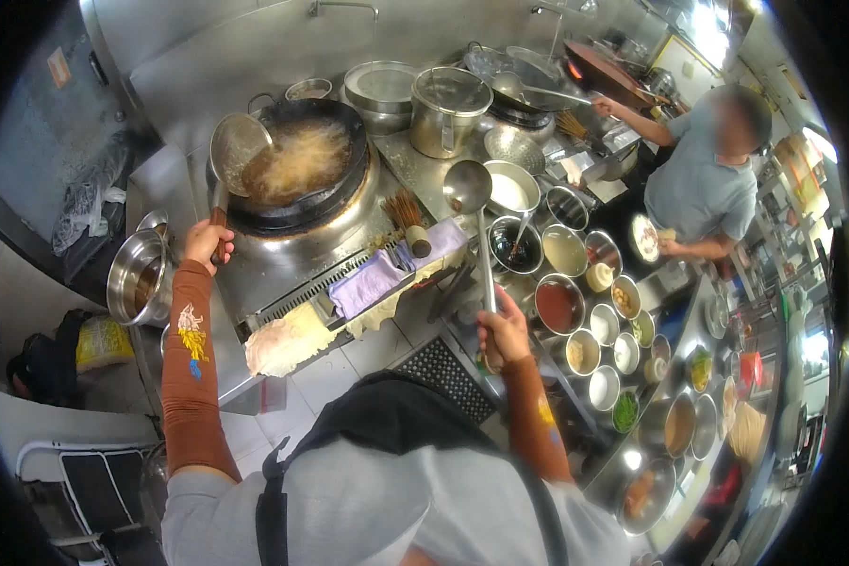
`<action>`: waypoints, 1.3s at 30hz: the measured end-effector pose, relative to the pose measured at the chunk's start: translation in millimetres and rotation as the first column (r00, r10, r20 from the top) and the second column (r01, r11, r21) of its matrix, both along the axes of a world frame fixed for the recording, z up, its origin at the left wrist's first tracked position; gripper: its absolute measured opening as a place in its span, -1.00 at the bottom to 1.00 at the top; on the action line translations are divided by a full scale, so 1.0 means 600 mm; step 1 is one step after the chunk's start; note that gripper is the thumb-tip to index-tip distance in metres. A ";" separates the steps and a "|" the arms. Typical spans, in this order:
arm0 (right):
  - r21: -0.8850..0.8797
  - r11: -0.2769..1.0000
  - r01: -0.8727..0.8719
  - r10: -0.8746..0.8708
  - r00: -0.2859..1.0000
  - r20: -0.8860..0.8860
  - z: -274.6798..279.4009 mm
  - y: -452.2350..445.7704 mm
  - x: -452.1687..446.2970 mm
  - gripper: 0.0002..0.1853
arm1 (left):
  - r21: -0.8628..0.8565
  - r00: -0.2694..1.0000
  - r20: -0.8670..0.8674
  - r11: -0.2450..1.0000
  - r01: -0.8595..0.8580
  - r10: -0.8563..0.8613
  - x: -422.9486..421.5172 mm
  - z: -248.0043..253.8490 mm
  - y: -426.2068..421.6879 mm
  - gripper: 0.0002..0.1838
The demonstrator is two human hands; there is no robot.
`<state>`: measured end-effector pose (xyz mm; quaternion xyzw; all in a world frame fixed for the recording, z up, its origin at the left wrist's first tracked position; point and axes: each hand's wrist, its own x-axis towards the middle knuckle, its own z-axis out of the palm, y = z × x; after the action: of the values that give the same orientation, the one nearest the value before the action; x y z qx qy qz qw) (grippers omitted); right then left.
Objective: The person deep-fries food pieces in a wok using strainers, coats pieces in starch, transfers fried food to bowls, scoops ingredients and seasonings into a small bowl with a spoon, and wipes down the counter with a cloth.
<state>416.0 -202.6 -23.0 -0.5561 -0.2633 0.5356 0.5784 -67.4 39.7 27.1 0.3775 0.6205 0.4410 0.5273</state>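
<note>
My left hand is closed around the wooden handle of a round skimmer. The skimmer's bowl hangs at the left rim of a black wok, where brown liquid bubbles and foams. In my right hand is the long handle of a metal ladle. Its bowl is raised to the right of the wok, close to a white-filled pot, and looks to have little or nothing in it. Brown sleeves cover both of my forearms.
A bamboo brush and purple cloths lie along the stove's front edge. Several seasoning bowls, one with red sauce, stand to the right. Beyond them a co-worker holds a ladle and a plate. Metal bowls sit at left.
</note>
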 end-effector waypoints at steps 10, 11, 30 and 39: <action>0.031 1.000 -0.005 -0.025 0.487 0.873 -0.090 0.128 -0.027 -0.27 | 0.025 0.997 -0.065 0.998 0.050 -0.048 -0.031 0.014 0.009 -0.49; 0.042 0.999 -0.008 -0.030 0.552 0.833 -0.118 0.128 -0.012 -0.27 | 0.041 0.995 -0.088 0.997 0.057 -0.054 -0.037 0.021 0.007 -0.47; 0.058 0.877 -0.477 0.086 0.273 0.958 0.077 0.430 -0.225 -0.34 | -0.120 0.986 0.049 0.979 0.162 -0.157 -0.063 0.062 0.062 -0.81; -0.216 0.776 -0.593 0.520 0.407 0.751 0.133 0.476 -0.236 -0.45 | -0.219 0.971 0.192 0.958 0.183 -0.141 -0.073 0.057 0.067 -0.88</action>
<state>274.5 82.7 56.9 -0.5852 -0.6773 0.3898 0.2164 -111.2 80.0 61.1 0.3221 0.5866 0.3509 0.6550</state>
